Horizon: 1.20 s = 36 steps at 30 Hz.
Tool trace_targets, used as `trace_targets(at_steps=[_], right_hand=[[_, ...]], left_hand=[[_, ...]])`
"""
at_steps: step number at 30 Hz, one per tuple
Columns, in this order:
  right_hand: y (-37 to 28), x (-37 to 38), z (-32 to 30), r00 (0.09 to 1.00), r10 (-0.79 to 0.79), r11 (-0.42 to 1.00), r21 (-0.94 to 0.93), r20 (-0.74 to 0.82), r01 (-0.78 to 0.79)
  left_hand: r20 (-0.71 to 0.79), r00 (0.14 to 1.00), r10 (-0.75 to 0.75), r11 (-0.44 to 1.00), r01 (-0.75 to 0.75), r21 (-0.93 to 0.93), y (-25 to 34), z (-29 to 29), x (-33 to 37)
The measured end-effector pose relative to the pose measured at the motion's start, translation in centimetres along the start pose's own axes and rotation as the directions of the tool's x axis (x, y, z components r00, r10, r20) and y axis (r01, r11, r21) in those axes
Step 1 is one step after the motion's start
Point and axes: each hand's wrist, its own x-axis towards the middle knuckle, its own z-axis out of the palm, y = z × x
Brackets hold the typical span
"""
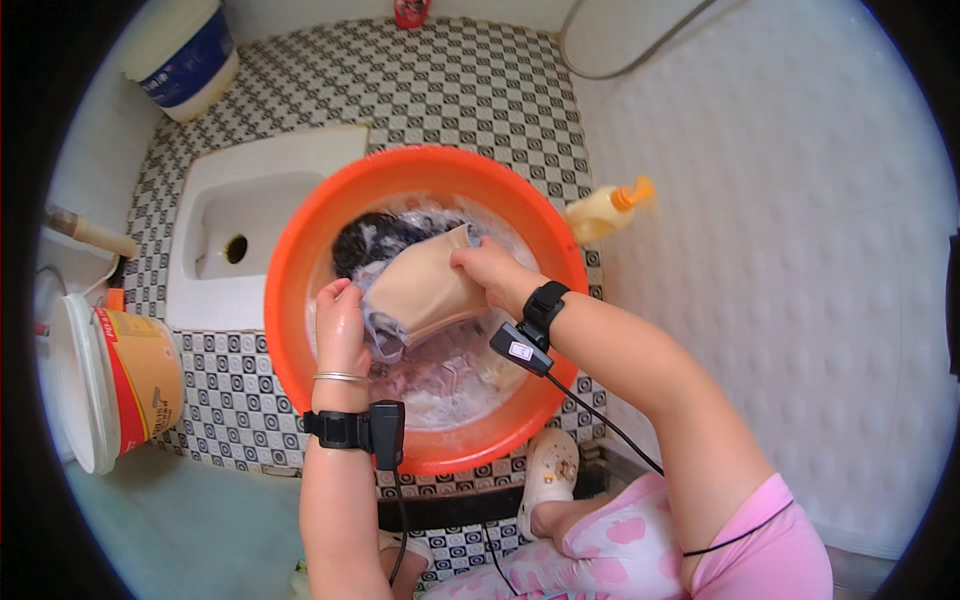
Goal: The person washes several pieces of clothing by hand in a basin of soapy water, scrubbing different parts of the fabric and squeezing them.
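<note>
Between my left hand (pixel 340 325) and right hand (pixel 490 270), a beige cloth (pixel 425 285) that could slip

My right fingers pinch its far right corner, thumb on top; my left fingers are curled tight at the pale trim (pixel 385 340) opposite, though I cannot tell how much of it they hold. The cloth is spread between them, over the orange basin (pixel 285 285), with soapy laundry (pixel 440 375) nearer me than my fingers and a dark cloth (pixel 365 245) just beyond the left ones.

Grip is my first worry: soap may make the fabric slick, and a sharp pull could jerk it free and fling foam. Tugging hard could also stretch that thin trim.

Behind my right fingers, the black device (pixel 520 348) on that wrist hangs over the basin; if I dip the hand, it could get wet. Its cable (pixel 610 430) might snag on the rim if I swing that arm. Behind my left fingers, the other wrist device (pixel 387 435) could knock the near rim.

Past my right fingers, a pump bottle (pixel 597 215) sits just beside the basin; a nudge might tip it. Left of my left fingers lies a squat toilet (pixel 185 270), where anything dropped over that side could land.
</note>
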Motion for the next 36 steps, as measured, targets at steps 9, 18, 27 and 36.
trace_targets(at_steps=[9,18,27,36], right_hand=[[8.8,1.5,-4.1,0.985,-0.057,0.663,-0.732,0.161,0.158],[4.7,-1.4,-3.4,1.0,-0.003,0.972,-0.234,0.029,0.009],[-9.0,-6.0,-1.6,0.988,-0.125,0.9,0.43,0.09,0.075],[-15.0,-14.7,-0.2,0.961,-0.251,0.685,0.722,0.113,0.094]], left_hand=[[0.571,0.8,-0.183,0.212,-0.535,0.818,-8.5,4.1,-4.0],[0.596,0.792,-0.136,0.235,-0.558,0.796,-9.2,3.2,-2.8],[0.051,0.989,-0.142,0.988,0.144,-0.05,-6.7,6.2,-2.4],[0.499,0.826,-0.262,0.624,0.539,-0.565,-0.6,7.0,-3.8]])
